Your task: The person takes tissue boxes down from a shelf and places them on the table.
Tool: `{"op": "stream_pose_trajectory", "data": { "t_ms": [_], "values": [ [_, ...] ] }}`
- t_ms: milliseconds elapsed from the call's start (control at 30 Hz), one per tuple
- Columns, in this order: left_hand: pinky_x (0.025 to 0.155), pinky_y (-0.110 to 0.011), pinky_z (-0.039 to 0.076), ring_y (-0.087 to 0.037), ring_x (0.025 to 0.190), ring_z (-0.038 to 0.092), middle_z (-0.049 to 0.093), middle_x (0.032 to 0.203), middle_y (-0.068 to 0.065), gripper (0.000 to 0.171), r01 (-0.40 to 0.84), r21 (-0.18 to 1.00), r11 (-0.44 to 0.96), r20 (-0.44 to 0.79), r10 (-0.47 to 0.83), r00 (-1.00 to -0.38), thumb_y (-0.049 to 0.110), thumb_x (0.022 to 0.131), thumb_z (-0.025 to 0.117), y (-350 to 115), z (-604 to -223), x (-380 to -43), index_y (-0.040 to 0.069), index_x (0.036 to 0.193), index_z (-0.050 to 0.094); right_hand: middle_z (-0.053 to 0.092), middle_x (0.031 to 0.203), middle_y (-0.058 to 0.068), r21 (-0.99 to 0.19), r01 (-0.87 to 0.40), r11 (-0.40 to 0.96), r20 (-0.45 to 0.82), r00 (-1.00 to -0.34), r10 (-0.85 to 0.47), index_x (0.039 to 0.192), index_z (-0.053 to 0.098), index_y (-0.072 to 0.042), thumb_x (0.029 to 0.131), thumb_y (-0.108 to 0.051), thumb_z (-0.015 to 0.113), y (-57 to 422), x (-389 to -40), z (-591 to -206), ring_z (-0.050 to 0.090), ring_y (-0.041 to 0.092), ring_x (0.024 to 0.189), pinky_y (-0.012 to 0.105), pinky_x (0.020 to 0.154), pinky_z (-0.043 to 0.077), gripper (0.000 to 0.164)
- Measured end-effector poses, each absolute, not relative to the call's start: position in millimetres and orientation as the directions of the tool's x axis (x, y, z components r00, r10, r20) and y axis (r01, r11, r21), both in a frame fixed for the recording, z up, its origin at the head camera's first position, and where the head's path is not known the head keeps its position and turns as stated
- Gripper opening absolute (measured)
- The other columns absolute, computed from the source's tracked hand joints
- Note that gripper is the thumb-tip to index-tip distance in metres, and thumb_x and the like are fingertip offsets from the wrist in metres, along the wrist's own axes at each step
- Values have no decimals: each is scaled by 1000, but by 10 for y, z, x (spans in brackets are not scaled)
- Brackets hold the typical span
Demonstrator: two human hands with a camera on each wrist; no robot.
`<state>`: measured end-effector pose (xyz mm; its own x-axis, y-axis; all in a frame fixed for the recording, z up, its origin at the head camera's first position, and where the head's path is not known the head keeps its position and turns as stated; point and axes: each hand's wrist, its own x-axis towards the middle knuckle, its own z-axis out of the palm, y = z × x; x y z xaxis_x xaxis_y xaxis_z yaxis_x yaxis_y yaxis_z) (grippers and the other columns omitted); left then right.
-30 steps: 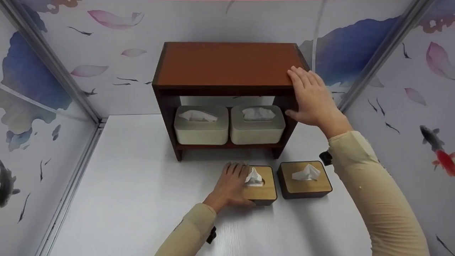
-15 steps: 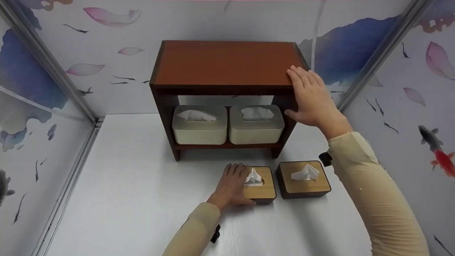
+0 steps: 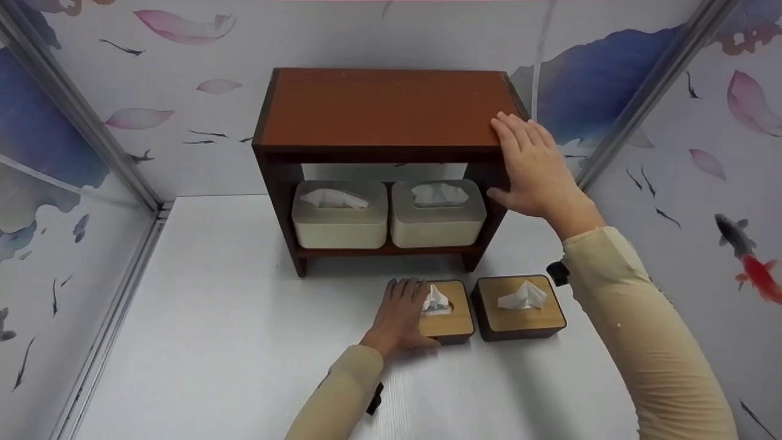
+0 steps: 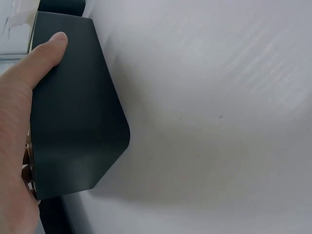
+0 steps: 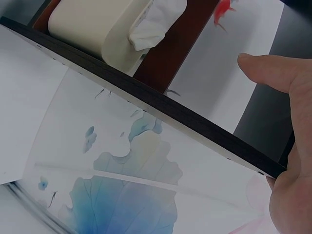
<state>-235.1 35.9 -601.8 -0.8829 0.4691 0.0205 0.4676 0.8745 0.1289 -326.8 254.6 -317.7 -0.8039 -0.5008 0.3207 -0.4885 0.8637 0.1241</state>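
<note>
In the head view my left hand (image 3: 400, 315) grips the left end of a wood-topped, dark-sided tissue box (image 3: 449, 327) on the white table. Its fingers lie at the far side, its thumb along the near side; in the left wrist view the thumb (image 4: 51, 51) presses the dark side wall. A matching tissue box (image 3: 519, 321) stands just to its right. My right hand (image 3: 534, 168) holds the upper right corner of a brown wooden shelf (image 3: 385, 107), fingers on top and thumb below. The right wrist view has the thumb (image 5: 273, 70) inside the side panel; its other fingers are hidden.
Two pale tissue boxes, a left one (image 3: 339, 233) and a right one (image 3: 437, 232), sit side by side on the shelf's lower board. White table surface (image 3: 208, 305) stretches to the left. Printed wall panels (image 3: 702, 201) with metal frame bars enclose the sides and back.
The left hand and its tissue box have slid slightly toward the shelf, so the box's near edge lies closer to level with its neighbour's. The right hand stays on the shelf corner.
</note>
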Motion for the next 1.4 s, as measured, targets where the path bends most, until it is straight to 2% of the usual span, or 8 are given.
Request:
{"op": "stream_pose_trajectory", "data": {
  "t_ms": [233, 400, 667, 867, 1033, 1233, 1400],
  "values": [
    [114, -50, 16, -29, 138, 23, 25, 148, -9, 127, 449, 99, 888, -30, 454, -890, 84, 51, 58, 380, -5967, -2356, 12, 147, 14, 17, 152, 14, 123, -484, 866, 302, -813, -497, 147, 11, -6, 67, -42, 73, 2548, -3254, -3159, 18, 31, 139, 46, 114, 12, 107],
    [114, -51, 11, -30, 141, 15, 16, 153, -10, 129, 445, 99, 890, -102, 454, -885, 84, 52, 57, 362, -5898, -2337, 14, 148, 9, 15, 153, 13, 123, -481, 868, 282, -822, -495, 147, 9, -7, 69, -43, 72, 2545, -3246, -3147, 17, 31, 140, 46, 114, 12, 106],
    [115, -52, 4, -28, 143, 3, 5, 155, -8, 128, 458, 192, 868, -156, 488, -859, 79, 55, 61, 246, -5822, -2301, 13, 149, 4, 14, 153, 14, 118, -487, 866, 262, -826, -500, 147, 8, -6, 70, -42, 71, 2541, -3244, -3129, 17, 32, 139, 47, 115, 11, 106],
    [115, -49, 0, -25, 143, -3, 1, 156, -6, 123, 472, 319, 822, -153, 536, -830, 77, 58, 61, 109, -5764, -2324, 17, 149, 4, 14, 153, 13, 105, -501, 859, 263, -819, -510, 147, 9, -7, 69, -43, 72, 2563, -3252, -3119, 16, 31, 140, 46, 114, 12, 107],
    [116, -47, 3, -23, 144, 0, 4, 156, -5, 119, 487, 352, 800, -104, 550, -829, 79, 58, 59, -51, -5662, -2355, 18, 148, 12, 13, 154, 11, 75, -511, 856, 257, -820, -511, 148, 8, -9, 70, -43, 71, 2580, -3251, -3108, 15, 30, 140, 46, 115, 10, 106],
    [116, -46, 5, -26, 143, 9, 15, 154, -6, 107, 517, 314, 796, -22, 550, -835, 73, 66, 59, -257, -5484, -2385, 15, 147, 18, 16, 153, 11, 34, -532, 846, 255, -814, -522, 148, 10, -11, 74, -38, 69, 2603, -3237, -3080, 17, 31, 140, 45, 116, 9, 99],
    [116, -47, 6, -27, 142, 12, 19, 153, -5, 99, 522, 309, 795, 29, 541, -840, 76, 73, 45, -464, -5216, -2400, 15, 147, 19, 21, 152, 11, 14, -573, 820, 286, -783, -552, 148, 16, -13, 77, -35, 69, 2657, -3172, -3070, 20, 30, 139, 45, 116, 10, 91]
  ]
}}
